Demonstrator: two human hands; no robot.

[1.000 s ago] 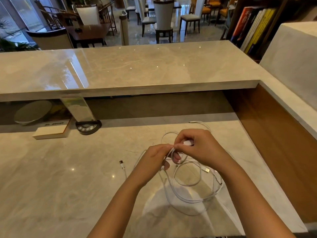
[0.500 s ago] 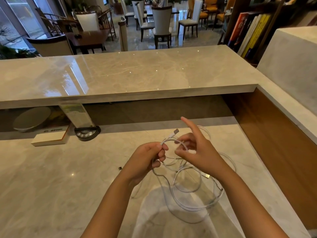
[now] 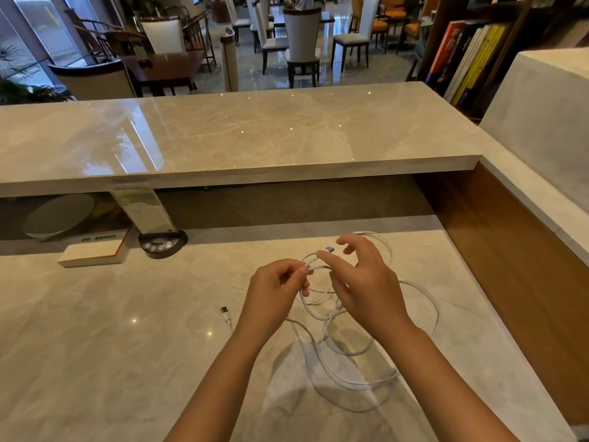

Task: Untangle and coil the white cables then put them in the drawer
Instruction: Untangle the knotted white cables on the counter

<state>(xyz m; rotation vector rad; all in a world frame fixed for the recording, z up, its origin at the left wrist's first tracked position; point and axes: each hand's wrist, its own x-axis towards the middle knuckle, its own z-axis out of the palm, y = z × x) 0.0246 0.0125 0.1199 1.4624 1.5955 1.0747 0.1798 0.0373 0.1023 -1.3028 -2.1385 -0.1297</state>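
Far left on the counter (image 3: 95, 362) a white box (image 3: 92, 252) lies by a round black button panel (image 3: 162, 245). A loose cable plug (image 3: 225, 312) rests on the marble just left of my left wrist. My left hand (image 3: 274, 293) has its grip closed, thumb and forefinger pinching a strand of the white cables (image 3: 347, 382) near a connector end. My right hand (image 3: 366, 285) hovers just beside it, grip spread wide with fingers splayed, a fingertip touching the strand close to the metal plug (image 3: 329, 249); it clamps nothing. The tangled loops hang below both hands and sprawl on the counter toward the wooden side panel (image 3: 516, 282).
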